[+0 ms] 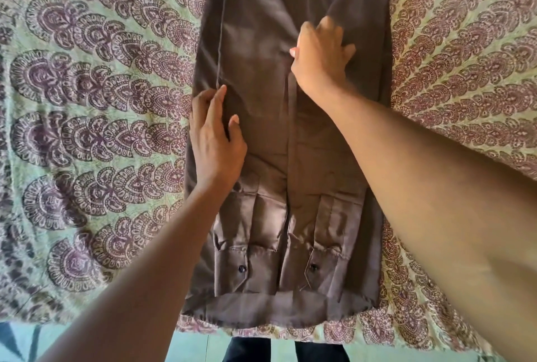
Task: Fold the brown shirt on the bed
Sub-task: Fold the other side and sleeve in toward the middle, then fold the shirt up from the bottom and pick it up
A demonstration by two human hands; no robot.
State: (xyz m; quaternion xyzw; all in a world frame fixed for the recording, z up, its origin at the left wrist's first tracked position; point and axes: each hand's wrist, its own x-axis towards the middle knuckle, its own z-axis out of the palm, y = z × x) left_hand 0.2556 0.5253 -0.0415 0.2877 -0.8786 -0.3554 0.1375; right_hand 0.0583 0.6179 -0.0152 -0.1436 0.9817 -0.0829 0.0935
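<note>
On the green paisley bedspread (96,129), the left hand (216,141) presses flat with straight fingers and the right hand (321,55) lies spread upon the brown shirt (261,42), sides folded in, its long axis running away from the viewer, buttoned cuffs nearest; no writing is legible.
</note>
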